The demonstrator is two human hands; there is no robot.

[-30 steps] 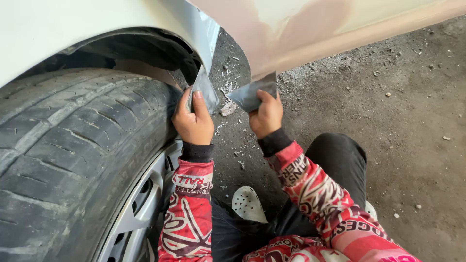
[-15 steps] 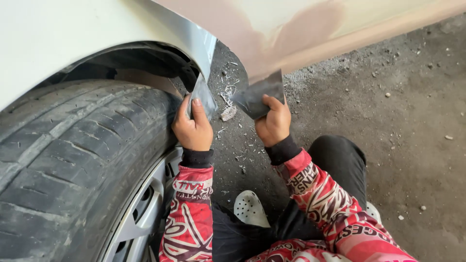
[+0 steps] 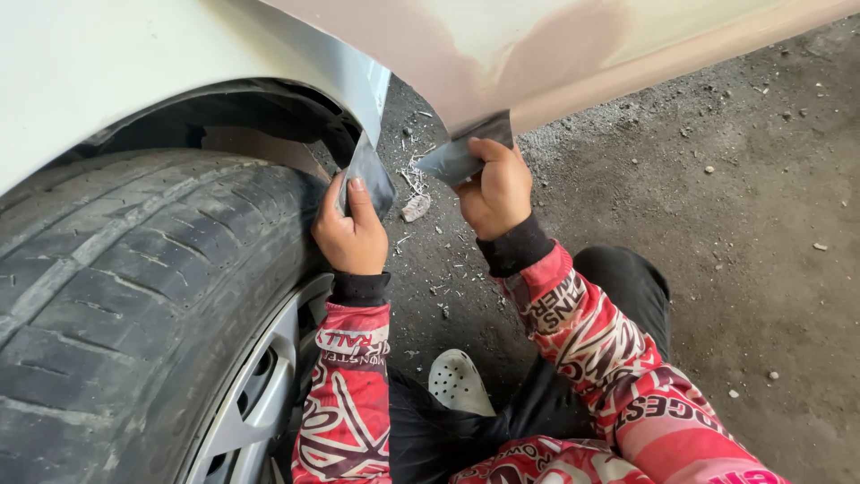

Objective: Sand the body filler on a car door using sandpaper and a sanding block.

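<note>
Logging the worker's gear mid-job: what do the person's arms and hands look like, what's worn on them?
Both hands, left hand and right hand, are bare, no gloves. Each arm wears a long red sleeve with white and black lettering-style graphics, ending in a dark ribbed cuff at the wrist.

I see my two hands point(image 3: 354, 235) point(image 3: 497, 190), two grey sheets point(image 3: 369, 170) point(image 3: 459, 157), one tyre point(image 3: 134, 296) at nine o'clock, one white shoe point(image 3: 459, 383).

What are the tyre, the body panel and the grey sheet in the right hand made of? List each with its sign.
Tyre: black rubber, matt, with moulded tread grooves.
Body panel: probably painted sheet metal; glossy white paint gives way to dull pinkish-brown patches, likely filler or primer.
Grey sheet: thin and flexible, bending under the right hand; perhaps sandpaper, though its grain is not visible.
</note>
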